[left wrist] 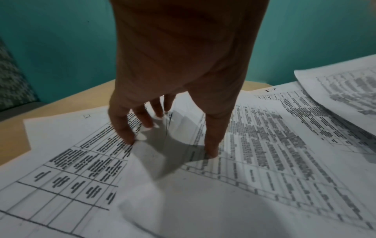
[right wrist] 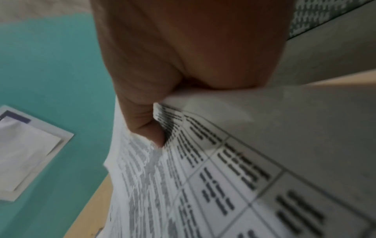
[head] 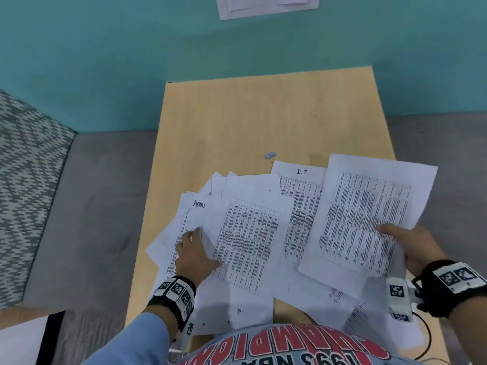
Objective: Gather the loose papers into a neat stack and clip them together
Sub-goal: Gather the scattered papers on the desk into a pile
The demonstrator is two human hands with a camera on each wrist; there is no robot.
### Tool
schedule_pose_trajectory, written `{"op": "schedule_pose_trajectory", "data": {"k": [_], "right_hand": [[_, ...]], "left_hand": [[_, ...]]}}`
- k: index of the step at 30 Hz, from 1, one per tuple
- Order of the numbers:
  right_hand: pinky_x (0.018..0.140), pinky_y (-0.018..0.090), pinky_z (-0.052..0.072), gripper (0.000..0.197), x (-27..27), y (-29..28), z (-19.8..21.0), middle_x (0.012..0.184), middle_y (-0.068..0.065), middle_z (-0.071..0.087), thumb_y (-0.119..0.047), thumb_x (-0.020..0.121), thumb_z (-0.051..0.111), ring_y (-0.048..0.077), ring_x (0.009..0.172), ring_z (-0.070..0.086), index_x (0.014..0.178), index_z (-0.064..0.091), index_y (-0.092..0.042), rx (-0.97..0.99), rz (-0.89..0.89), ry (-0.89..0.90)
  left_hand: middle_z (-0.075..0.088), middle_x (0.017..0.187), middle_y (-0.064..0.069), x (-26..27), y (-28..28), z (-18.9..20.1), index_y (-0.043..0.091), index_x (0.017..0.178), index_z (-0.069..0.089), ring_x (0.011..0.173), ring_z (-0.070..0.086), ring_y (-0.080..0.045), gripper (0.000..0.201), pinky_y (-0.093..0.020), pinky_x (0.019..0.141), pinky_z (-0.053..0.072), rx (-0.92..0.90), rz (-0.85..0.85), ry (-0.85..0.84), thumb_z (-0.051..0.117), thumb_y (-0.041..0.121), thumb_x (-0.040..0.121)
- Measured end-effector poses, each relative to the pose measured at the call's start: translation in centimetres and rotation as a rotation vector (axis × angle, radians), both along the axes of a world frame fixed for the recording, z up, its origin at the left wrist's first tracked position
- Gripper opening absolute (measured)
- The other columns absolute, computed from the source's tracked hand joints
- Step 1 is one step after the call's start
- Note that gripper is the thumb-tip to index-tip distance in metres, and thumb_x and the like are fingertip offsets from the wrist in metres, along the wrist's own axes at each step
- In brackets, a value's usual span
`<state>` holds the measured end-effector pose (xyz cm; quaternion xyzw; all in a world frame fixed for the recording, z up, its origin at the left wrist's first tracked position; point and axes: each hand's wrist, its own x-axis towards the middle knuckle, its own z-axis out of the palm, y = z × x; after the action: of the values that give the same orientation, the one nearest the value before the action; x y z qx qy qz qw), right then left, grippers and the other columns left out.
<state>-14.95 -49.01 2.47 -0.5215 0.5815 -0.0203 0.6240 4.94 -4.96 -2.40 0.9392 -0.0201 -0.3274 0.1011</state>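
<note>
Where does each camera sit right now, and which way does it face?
Head: above the table, looking down at scattered papers, both hands and the chest.
Left wrist: along the left hand, fingers pressing papers.
Right wrist: along the right hand, thumb pinching a lifted sheet.
Shared: the "I.T" sheet shows in head and left wrist views.

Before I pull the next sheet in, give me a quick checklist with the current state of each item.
1. Right hand grips held sheet: ok.
2. Left hand on the left pile: ok, fingers down on it.
3. Papers squared into one stack: not ok, fanned and overlapping.
4. Clip reachable: ok, lying free on table beyond the papers.
5. Sheets clear of the near table edge: not ok, some overhang.
6. All sheets accounted for: cannot tell.
</note>
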Motion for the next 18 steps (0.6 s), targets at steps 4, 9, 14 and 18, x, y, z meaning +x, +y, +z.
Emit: {"op": "schedule_pose_trajectory", "data": {"k": [4, 9, 14, 18], "right_hand": [[0.079, 0.045, 0.059, 0.038, 0.4, 1.2, -1.9, 0.115, 0.014, 0.075, -0.009, 0.089, 0.079, 0.033, 0.095, 0.072, 0.125, 0.066, -0.008, 0.035, 0.148, 0.070], [0.069, 0.040, 0.057, 0.074, 1.2, 3.3, -5.9, 0.100, 0.012, 0.067, -0.034, 0.066, 0.098, 0.031, 0.084, 0.064, 0.120, 0.057, -0.005, 0.069, 0.202, 0.174], [0.072, 0.045, 0.059, 0.097, 1.8, 5.6, -8.1, 0.101, 0.017, 0.065, -0.046, 0.057, 0.099, 0.041, 0.096, 0.068, 0.126, 0.054, 0.005, 0.016, 0.231, 0.272], [0.070, 0.051, 0.060, 0.075, 1.9, 6.6, -8.7, 0.088, 0.018, 0.062, -0.038, 0.057, 0.100, 0.040, 0.084, 0.069, 0.104, 0.058, 0.004, 0.069, 0.231, 0.264]], "left_hand": [[0.031, 0.159, -0.019, -0.5, 0.0, 0.1, 0.012, 0.164, 0.025, 0.150, 0.032, -0.043, 0.122, -0.055, 0.124, 0.030, -0.084, 0.078, 0.029, 0.097, 0.042, 0.071], [0.029, 0.162, -0.017, -1.0, -1.0, 0.7, 0.015, 0.162, 0.029, 0.151, 0.030, -0.042, 0.125, -0.062, 0.119, 0.038, -0.099, 0.175, 0.033, 0.091, 0.067, 0.066], [0.045, 0.158, -0.010, -1.3, -2.3, 0.7, 0.015, 0.159, 0.032, 0.146, 0.044, -0.032, 0.117, -0.055, 0.114, 0.044, -0.019, 0.024, 0.004, 0.087, 0.066, 0.070], [0.064, 0.132, -0.010, -1.8, -3.2, 0.6, 0.008, 0.148, 0.044, 0.114, 0.063, -0.028, 0.083, -0.037, 0.092, 0.053, -0.200, 0.091, 0.095, 0.088, 0.038, 0.085]]}}
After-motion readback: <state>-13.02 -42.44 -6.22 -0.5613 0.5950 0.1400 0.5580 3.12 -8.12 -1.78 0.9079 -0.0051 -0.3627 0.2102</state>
